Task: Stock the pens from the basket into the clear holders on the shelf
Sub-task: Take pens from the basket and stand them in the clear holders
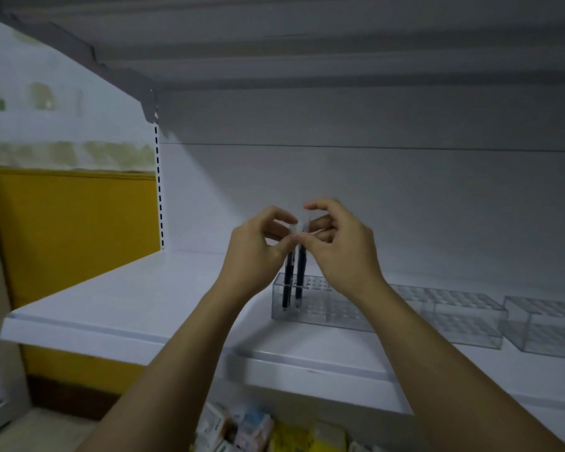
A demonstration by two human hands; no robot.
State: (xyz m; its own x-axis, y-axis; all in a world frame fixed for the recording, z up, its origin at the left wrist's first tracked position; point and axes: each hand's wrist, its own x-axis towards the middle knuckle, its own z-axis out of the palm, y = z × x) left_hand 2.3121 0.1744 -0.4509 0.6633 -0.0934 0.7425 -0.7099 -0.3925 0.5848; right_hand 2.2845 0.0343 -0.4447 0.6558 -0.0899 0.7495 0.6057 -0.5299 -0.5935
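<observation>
Two black pens (287, 288); blurred print on packets (250, 430)

Just the one camera here, worn on the head, looking forward and a bit down into the shelf (111, 305) from close up, so both forearms (190, 353) come in from the bottom edge and the left hand (258, 243) and right hand (340, 246) land about dead centre, each pinching a pen (287, 285). It's wide-angle: the underside of the upper shelf (340, 44) shows above the hands, and clear holders (454, 308) run off right of the right hand.
</observation>
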